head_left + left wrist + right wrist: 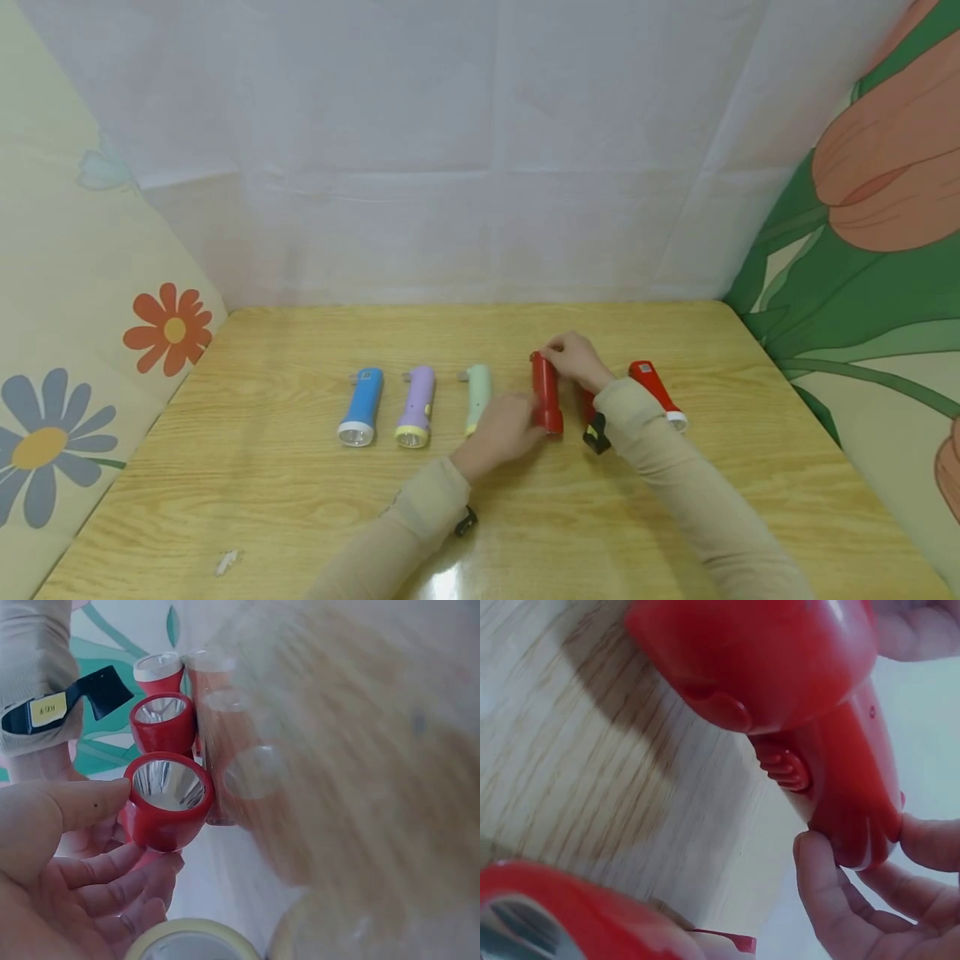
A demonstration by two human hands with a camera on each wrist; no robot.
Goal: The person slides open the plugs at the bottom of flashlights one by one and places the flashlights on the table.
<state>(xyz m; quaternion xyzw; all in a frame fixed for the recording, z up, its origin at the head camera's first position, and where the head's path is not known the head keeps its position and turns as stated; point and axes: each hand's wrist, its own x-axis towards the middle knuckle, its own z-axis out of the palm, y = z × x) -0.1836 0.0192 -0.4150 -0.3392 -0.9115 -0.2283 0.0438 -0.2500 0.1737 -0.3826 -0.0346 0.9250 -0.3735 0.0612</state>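
Observation:
A red flashlight lies between both hands, its lamp end toward the person. My right hand pinches its tail end; in the right wrist view thumb and fingertips close round the narrow tip, below a ribbed slide switch. At the lamp head, my left hand grips with the thumb on the rim and fingers beneath, as the left wrist view shows. Under my right wrist, a second red flashlight is partly hidden. Just left of my left hand, a pale green flashlight has its lamp end partly covered.
Further left on the wooden table lie a purple flashlight with a yellow rim and a blue flashlight with a white rim. A red flashlight with a white rim lies right of my right forearm. White cloth hangs behind.

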